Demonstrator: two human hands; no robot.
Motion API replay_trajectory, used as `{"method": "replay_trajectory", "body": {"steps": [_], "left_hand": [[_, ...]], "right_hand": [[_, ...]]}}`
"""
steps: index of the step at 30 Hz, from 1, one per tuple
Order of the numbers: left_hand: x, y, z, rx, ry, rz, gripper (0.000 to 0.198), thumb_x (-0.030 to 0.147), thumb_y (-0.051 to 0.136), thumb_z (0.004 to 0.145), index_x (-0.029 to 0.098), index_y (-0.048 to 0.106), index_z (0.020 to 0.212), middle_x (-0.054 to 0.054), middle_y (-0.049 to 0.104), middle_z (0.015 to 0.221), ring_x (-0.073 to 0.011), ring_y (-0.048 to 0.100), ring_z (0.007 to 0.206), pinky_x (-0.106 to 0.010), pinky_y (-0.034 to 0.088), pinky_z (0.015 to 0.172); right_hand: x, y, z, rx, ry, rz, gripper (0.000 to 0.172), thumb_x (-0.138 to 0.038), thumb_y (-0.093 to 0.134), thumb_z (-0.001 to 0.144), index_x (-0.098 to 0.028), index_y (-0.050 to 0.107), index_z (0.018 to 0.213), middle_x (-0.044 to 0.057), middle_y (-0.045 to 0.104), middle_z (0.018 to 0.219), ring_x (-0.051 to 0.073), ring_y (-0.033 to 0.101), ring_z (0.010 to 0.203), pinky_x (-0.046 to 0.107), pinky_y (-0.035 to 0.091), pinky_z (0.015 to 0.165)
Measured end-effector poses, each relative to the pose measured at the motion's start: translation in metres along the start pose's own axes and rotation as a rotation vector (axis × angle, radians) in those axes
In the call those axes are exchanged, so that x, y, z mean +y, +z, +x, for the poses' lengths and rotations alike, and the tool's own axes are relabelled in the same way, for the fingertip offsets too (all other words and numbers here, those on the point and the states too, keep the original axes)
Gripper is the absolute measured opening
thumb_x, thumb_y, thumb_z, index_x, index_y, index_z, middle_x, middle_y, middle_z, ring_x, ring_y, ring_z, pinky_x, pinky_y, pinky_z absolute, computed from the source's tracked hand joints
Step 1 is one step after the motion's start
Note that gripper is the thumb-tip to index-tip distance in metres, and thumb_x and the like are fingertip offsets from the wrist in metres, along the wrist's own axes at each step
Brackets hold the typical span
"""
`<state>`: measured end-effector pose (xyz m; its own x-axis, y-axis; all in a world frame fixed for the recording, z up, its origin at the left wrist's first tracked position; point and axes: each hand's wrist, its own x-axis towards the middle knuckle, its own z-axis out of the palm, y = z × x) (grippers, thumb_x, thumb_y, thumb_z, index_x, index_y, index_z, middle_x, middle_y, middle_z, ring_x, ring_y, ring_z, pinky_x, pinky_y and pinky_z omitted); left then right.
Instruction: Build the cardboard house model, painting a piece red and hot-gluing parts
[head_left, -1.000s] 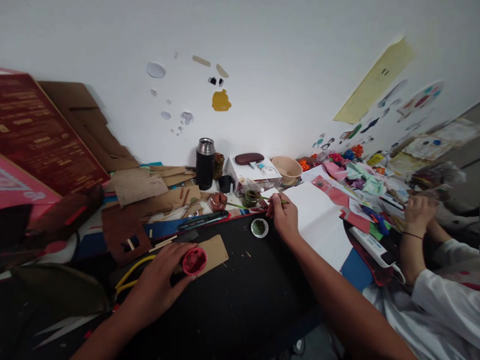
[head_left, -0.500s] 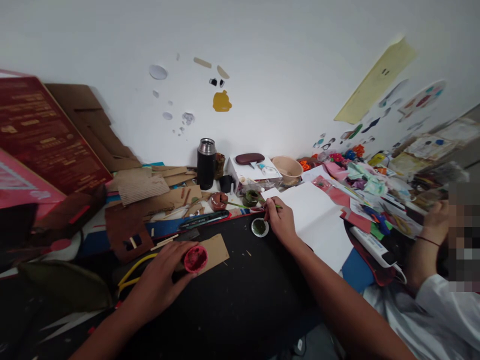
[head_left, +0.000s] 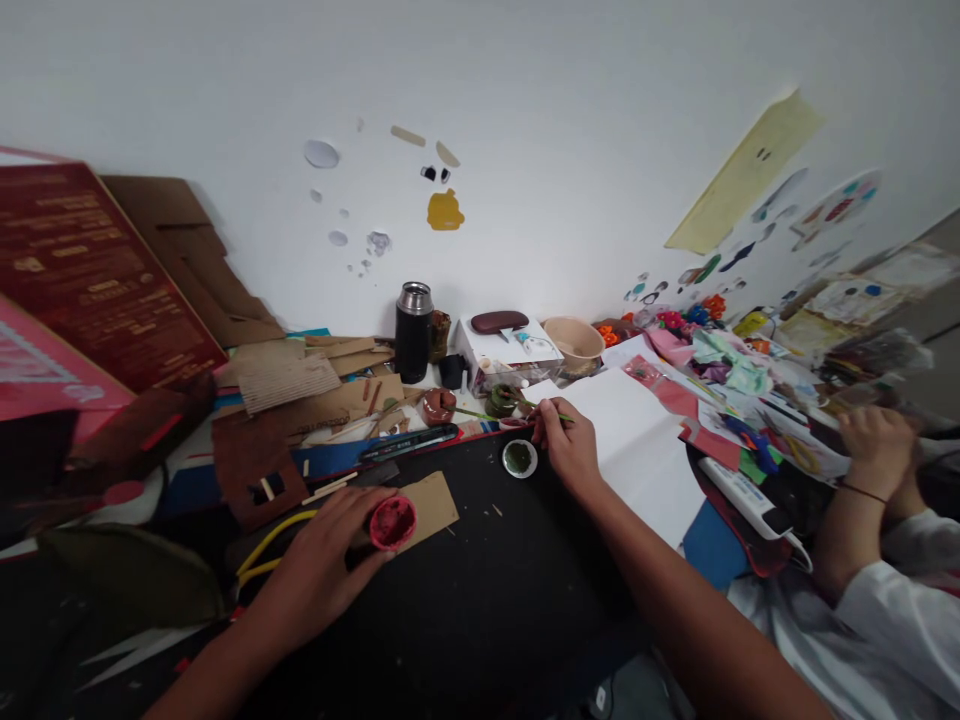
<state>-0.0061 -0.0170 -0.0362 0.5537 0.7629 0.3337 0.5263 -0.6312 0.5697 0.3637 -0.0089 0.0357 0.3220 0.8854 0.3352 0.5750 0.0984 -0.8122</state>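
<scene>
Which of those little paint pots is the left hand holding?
The red pot, gripped by the left hand at the cardboard piece. The white-rimmed green pot sits beside the right hand, holding a brush; the brown pot stands farther back, untouched.

Black flask (head_left: pixel 413 330) by the wall, beige bowl (head_left: pixel 574 342), white paper sheet (head_left: pixel 637 440), corrugated cardboard scraps (head_left: pixel 289 380), red board (head_left: pixel 97 280) leaning left

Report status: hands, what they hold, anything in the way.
Left hand shut on red paint pot, at cardboard piece. Right hand pinches brush beside green paint pot. Another person's hand far right, clear of both.
</scene>
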Motion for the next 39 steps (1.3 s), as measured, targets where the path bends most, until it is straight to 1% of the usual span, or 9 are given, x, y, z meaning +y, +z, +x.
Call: {"method": "replay_trajectory", "body": {"steps": [4,11,18,22,25,28,33,36,39], "left_hand": [[0.0006,-0.0008,0.0007,0.012,0.006,-0.001,0.048,0.034,0.069,0.096,0.028,0.058,0.142,-0.011,0.072,0.136,-0.0326,0.068,0.125,-0.05,0.057,0.106],[-0.0016,-0.0004,-0.0013,-0.018,-0.003,-0.013,0.049,0.033,0.069,0.097,0.029,0.055,0.144,-0.011,0.069,0.138,-0.032,0.067,0.127,-0.049,0.056,0.106],[-0.0005,0.0003,0.0002,-0.016,-0.007,-0.035,0.047,0.032,0.069,0.097,0.028,0.056,0.142,-0.012,0.07,0.137,-0.0321,0.068,0.125,-0.05,0.057,0.105],[0.0006,-0.0006,0.0,-0.016,-0.017,-0.041,0.047,0.033,0.068,0.097,0.027,0.058,0.142,-0.012,0.07,0.138,-0.0329,0.067,0.127,-0.05,0.056,0.106],[-0.0003,-0.0005,-0.0008,-0.009,-0.013,-0.033,0.048,0.033,0.069,0.096,0.028,0.058,0.142,-0.012,0.07,0.138,-0.0332,0.067,0.128,-0.05,0.056,0.107],[-0.0004,-0.001,0.0001,-0.005,-0.002,-0.03,0.047,0.033,0.069,0.096,0.028,0.058,0.142,-0.011,0.071,0.137,-0.0323,0.068,0.126,-0.049,0.056,0.106],[0.0014,-0.0023,0.0024,-0.001,-0.006,-0.031,0.046,0.034,0.07,0.095,0.028,0.06,0.14,-0.01,0.072,0.135,-0.0318,0.069,0.124,-0.047,0.058,0.104],[0.0003,-0.0013,0.0017,0.007,-0.002,-0.03,0.047,0.036,0.07,0.095,0.028,0.059,0.14,-0.011,0.071,0.137,-0.0324,0.069,0.125,-0.049,0.057,0.105],[-0.0015,0.0,0.0002,0.011,0.001,-0.024,0.047,0.036,0.069,0.096,0.028,0.057,0.142,-0.012,0.07,0.137,-0.0323,0.068,0.126,-0.049,0.056,0.106]], "right_hand": [[0.0028,0.0023,-0.0014,-0.036,0.011,-0.036,0.048,-0.062,0.047,0.108,-0.025,0.063,0.081,-0.001,0.062,0.059,0.02,0.061,0.057,0.03,0.046,0.058],[0.0012,-0.0036,0.0019,0.029,0.008,-0.011,0.045,-0.061,0.048,0.108,-0.025,0.064,0.085,-0.001,0.063,0.059,0.021,0.062,0.058,0.031,0.047,0.059],[0.0014,-0.0002,-0.0026,-0.049,-0.003,-0.05,0.045,-0.058,0.048,0.109,-0.025,0.063,0.082,-0.002,0.062,0.059,0.02,0.06,0.057,0.03,0.046,0.059],[0.0019,-0.0025,-0.0029,-0.013,0.011,-0.038,0.046,-0.059,0.048,0.108,-0.025,0.061,0.081,-0.002,0.063,0.059,0.02,0.06,0.057,0.03,0.047,0.059],[-0.0005,-0.0056,-0.0022,0.007,0.018,-0.019,0.044,-0.059,0.049,0.107,-0.025,0.064,0.085,-0.002,0.063,0.059,0.02,0.06,0.056,0.03,0.046,0.057],[-0.0023,-0.0054,-0.0034,-0.02,0.024,0.017,0.042,-0.06,0.051,0.106,-0.025,0.065,0.09,-0.002,0.064,0.061,0.02,0.059,0.055,0.03,0.046,0.056],[-0.0008,-0.0003,-0.0072,-0.082,0.018,-0.01,0.046,-0.062,0.05,0.106,-0.025,0.065,0.084,0.0,0.065,0.063,0.02,0.06,0.058,0.03,0.046,0.057],[0.0005,0.0,-0.0078,-0.064,0.027,0.0,0.05,-0.064,0.049,0.106,-0.025,0.064,0.079,0.0,0.065,0.063,0.02,0.06,0.058,0.03,0.047,0.057],[0.0012,-0.002,-0.0076,-0.026,0.037,0.028,0.048,-0.063,0.049,0.106,-0.024,0.065,0.082,0.0,0.065,0.063,0.02,0.06,0.058,0.03,0.046,0.056]]}}
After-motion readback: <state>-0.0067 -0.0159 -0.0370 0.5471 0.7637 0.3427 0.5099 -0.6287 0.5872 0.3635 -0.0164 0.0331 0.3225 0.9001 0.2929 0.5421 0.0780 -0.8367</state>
